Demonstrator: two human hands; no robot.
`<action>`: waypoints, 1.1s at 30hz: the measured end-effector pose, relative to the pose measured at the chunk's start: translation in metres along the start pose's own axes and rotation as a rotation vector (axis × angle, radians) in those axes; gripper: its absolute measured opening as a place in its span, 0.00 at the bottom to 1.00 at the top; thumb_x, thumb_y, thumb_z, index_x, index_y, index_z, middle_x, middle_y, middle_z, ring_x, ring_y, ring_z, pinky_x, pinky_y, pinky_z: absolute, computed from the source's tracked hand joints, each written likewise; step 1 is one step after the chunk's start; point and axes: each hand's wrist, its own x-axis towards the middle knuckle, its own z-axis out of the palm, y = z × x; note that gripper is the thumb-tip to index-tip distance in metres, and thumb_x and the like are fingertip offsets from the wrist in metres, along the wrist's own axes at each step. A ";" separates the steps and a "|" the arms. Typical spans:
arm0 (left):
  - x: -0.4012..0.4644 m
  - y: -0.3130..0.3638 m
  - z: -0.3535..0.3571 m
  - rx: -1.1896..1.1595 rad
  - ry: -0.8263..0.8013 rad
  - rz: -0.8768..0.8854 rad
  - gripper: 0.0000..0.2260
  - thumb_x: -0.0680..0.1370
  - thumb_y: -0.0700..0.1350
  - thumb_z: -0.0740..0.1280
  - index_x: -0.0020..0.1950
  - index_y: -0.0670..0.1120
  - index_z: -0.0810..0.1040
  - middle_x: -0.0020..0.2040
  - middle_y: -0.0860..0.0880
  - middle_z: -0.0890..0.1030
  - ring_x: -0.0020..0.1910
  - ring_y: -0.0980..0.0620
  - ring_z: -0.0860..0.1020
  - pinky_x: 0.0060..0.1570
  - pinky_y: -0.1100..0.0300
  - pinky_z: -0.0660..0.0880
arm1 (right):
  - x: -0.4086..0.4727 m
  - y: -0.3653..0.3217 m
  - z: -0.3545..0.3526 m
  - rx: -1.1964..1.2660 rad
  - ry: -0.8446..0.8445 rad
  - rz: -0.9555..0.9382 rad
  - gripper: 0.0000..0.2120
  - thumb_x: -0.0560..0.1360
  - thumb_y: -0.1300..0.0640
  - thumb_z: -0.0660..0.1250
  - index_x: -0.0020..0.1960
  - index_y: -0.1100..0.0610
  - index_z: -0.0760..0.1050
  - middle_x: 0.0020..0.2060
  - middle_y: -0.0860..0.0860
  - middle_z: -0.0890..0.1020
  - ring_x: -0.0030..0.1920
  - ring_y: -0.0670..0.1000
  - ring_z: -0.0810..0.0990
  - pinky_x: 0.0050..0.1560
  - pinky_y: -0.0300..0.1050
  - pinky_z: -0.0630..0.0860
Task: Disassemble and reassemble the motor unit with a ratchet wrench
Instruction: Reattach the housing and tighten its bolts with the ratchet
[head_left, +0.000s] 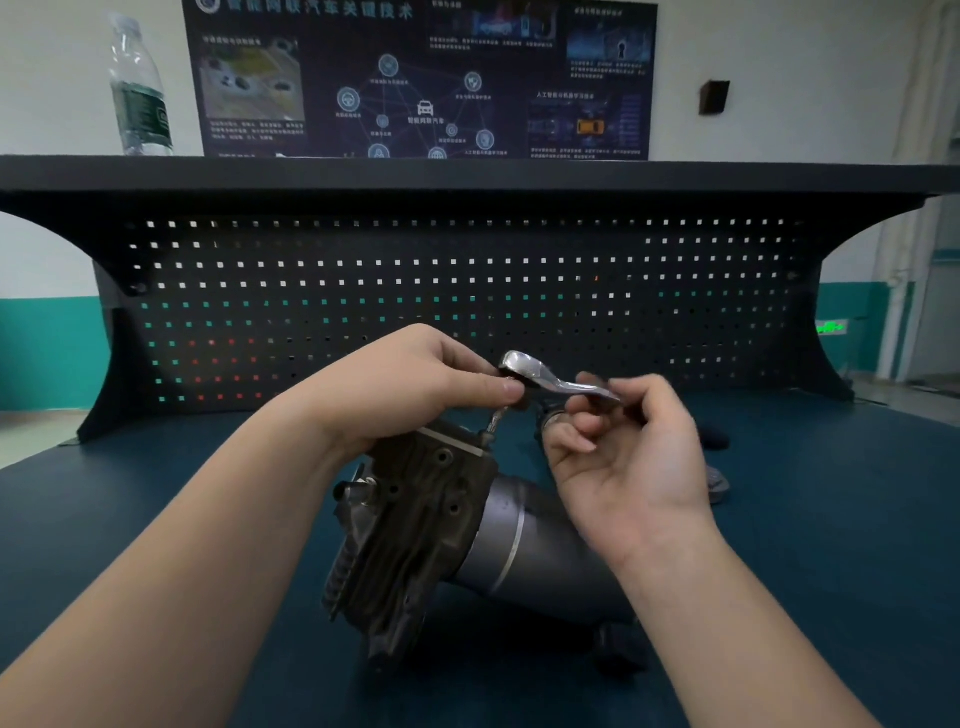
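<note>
The motor unit (431, 525), a dark finned housing joined to a grey cylinder, lies on its side on the blue bench mat in the middle. Above its upper corner a silver ratchet wrench (540, 376) sits on a bolt (496, 418) that sticks up from the housing. My left hand (415, 384) pinches the wrench's head from the left. My right hand (623, 441) pinches the wrench's handle between thumb and fingertips, palm facing me; the handle's far end is blurred.
A black pegboard (467, 301) with a shelf stands behind the bench. A water bottle (137, 88) is on the shelf at the left. Small dark parts (714, 436) lie on the mat (831, 519) to the right of my right hand.
</note>
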 end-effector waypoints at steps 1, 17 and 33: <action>0.001 0.000 0.000 -0.008 0.014 -0.009 0.09 0.64 0.60 0.74 0.40 0.57 0.86 0.36 0.59 0.84 0.39 0.63 0.81 0.46 0.63 0.72 | 0.001 -0.001 -0.001 0.117 0.019 0.092 0.07 0.72 0.63 0.59 0.36 0.62 0.72 0.25 0.54 0.72 0.21 0.45 0.68 0.19 0.34 0.64; 0.003 -0.001 0.003 0.053 0.031 -0.029 0.13 0.66 0.62 0.72 0.41 0.55 0.86 0.30 0.53 0.80 0.32 0.55 0.76 0.36 0.61 0.70 | -0.004 0.002 0.002 -0.430 -0.141 -0.452 0.14 0.78 0.58 0.63 0.33 0.53 0.71 0.25 0.53 0.75 0.23 0.47 0.72 0.23 0.39 0.66; 0.001 0.003 0.004 0.020 0.092 -0.020 0.08 0.64 0.59 0.75 0.37 0.57 0.86 0.35 0.58 0.84 0.36 0.68 0.78 0.40 0.64 0.69 | -0.010 0.011 -0.004 -0.873 -0.250 -0.931 0.10 0.77 0.50 0.63 0.37 0.46 0.72 0.28 0.53 0.77 0.25 0.46 0.76 0.27 0.39 0.71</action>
